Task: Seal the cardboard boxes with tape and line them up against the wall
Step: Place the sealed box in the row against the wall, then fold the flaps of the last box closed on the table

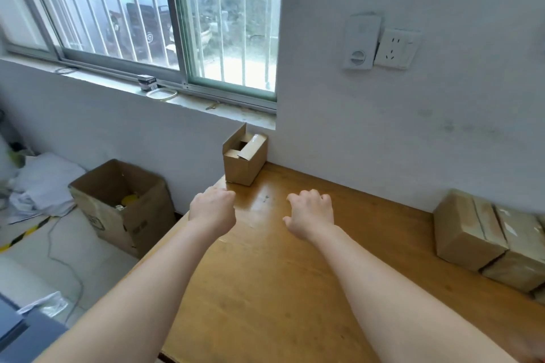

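A small cardboard box [244, 160] stands at the far left corner of the wooden table [280, 289], against the wall, with its top flaps open. Two taped boxes [469, 233] [522, 256] sit side by side at the right, along the wall. My left hand [213, 212] and my right hand [309, 215] reach forward over the table, a little short of the open box. Both have loosely curled fingers and hold nothing. A tape roll [161, 94] lies on the window sill.
A large open carton [124, 203] stands on the floor left of the table, with papers [41, 186] and a cable beside it. A socket and a switch box [380, 43] are on the wall above the table. The window has bars.
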A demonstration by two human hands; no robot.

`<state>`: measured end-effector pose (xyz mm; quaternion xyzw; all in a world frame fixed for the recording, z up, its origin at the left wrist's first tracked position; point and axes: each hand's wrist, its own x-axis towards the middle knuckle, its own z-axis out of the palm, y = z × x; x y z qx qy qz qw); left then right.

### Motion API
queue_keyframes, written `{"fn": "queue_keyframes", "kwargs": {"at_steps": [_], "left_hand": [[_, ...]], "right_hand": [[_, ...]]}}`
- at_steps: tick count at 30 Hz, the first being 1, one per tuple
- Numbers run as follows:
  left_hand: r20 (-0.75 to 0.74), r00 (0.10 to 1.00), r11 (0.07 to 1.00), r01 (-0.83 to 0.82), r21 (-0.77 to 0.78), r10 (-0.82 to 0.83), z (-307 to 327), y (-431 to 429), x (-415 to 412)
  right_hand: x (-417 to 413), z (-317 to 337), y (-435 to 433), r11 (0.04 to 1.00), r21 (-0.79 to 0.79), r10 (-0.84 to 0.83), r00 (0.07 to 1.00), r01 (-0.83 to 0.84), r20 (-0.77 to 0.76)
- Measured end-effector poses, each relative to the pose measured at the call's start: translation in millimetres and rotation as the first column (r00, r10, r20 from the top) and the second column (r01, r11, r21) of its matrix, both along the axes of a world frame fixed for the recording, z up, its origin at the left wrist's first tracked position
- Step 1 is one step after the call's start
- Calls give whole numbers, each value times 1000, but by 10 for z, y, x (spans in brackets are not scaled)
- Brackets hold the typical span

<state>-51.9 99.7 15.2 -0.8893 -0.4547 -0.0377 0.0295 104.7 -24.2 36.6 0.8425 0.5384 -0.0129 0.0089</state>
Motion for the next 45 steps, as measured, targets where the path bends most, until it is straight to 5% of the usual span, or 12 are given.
{"fn": "queue_keyframes", "kwargs": {"at_steps": [13, 22, 27, 31, 36, 41, 45], "left_hand": [[104, 994, 999, -17, -33, 20, -32, 1242, 6], [153, 988, 958, 51, -281, -8, -335, 2404, 372], [390, 904, 798, 102, -594, 175, -521, 2774, 628], [528, 801, 684, 217, -696, 283, -702, 2970, 767], [574, 710, 567, 297, -768, 407, -767, 3052, 866], [595, 656, 601, 259, -756, 465, -843, 3036, 898], [518, 667, 421, 321, -848, 535, -921, 2845, 817]], "right_hand": [[-32, -64, 1427, 999, -35, -2, 1000, 2, -10], [140, -451, 2535, 984, -63, -174, 976, 167, -132], [230, -690, 2881, 958, -16, -277, 902, 288, -332], [297, -857, 3080, 923, 12, -327, 802, 385, -500], [329, -1008, 3209, 863, 43, -347, 651, 504, -675], [273, -1057, 3078, 716, 220, -317, 589, 663, -744], [134, -1115, 2895, 641, 246, -318, 543, 727, -777]]}}
